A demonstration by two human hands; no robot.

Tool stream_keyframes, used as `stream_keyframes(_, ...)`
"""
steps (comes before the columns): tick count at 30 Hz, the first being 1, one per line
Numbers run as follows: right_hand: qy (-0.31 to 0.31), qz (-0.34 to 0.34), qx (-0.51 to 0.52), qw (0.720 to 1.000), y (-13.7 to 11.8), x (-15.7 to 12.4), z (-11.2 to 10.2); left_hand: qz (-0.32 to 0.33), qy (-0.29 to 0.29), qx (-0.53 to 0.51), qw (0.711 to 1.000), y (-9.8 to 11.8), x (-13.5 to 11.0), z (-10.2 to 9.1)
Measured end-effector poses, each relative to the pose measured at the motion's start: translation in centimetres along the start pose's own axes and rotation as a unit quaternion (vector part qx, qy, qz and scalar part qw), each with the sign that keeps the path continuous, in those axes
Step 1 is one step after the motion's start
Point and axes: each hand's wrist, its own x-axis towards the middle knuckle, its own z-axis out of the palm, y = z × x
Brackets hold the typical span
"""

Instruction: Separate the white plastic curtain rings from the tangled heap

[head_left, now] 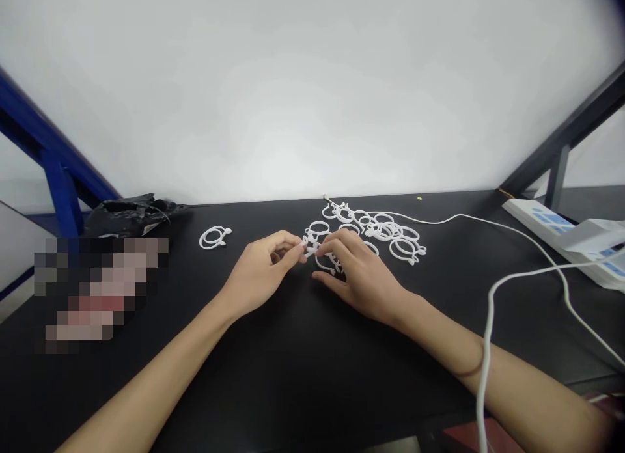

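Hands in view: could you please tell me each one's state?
Left hand: closed, pinching a white piece.
Right hand: curled over white rings; grip cannot be told.

Across the table I have loose rings spread right of the middle, their near left edge between my left hand and right hand. Two more rings lie apart, left; a bag sits far left. A power strip lies far right, the wall behind.
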Motion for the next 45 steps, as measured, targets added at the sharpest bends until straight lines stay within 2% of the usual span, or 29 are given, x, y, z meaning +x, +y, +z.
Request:
stream_keyframes(4,-0.055,0.036,-0.027,0.998,0.5,0.0,-0.1,0.003,0.033,0.049,0.998,-0.2,0.0,-0.4)
stream_keyframes(6,-0.063,0.037,-0.03,0.997,0.7,-0.1,-0.1,0.013,0.039,0.068,0.997,-0.3,0.1,-0.5)
stream_keyframes(14,-0.022,0.029,-0.035,0.999,0.6,-0.2,0.2,0.035,0.027,0.14,0.989,-0.5,0.2,-0.7)
stream_keyframes(21,0.043,0.018,-0.021,0.999,0.6,0.0,0.0,0.044,0.016,0.148,0.988,-0.5,0.2,-0.9)
stream_keyframes(29,0.014,0.047,-0.071,0.996,0.7,0.3,-0.3,0.032,0.015,0.132,0.991,-0.3,0.2,-1.1)
stream_keyframes(33,0.026,0.064,-0.087,0.994,0.5,0.2,-0.3,0.041,0.003,0.115,0.993,0.0,0.2,-1.3)
stream_keyframes(36,0.047,0.048,-0.06,0.996,0.2,0.2,-0.4,0.046,-0.015,0.091,0.995,-0.1,0.2,-1.3)
stream_keyframes(39,0.06,0.0,0.004,0.998,-0.2,0.2,-0.6,0.049,-0.035,0.077,0.995,-0.2,0.2,-1.2)
stream_keyframes(42,0.041,-0.02,0.087,0.995,-0.7,0.1,-0.7,0.044,-0.051,0.068,0.995,0.0,0.1,-1.1)
stream_keyframes(45,0.018,-0.006,0.149,0.989,-0.9,-0.1,-0.7,0.044,-0.058,0.065,0.995,0.2,0.0,-1.0)
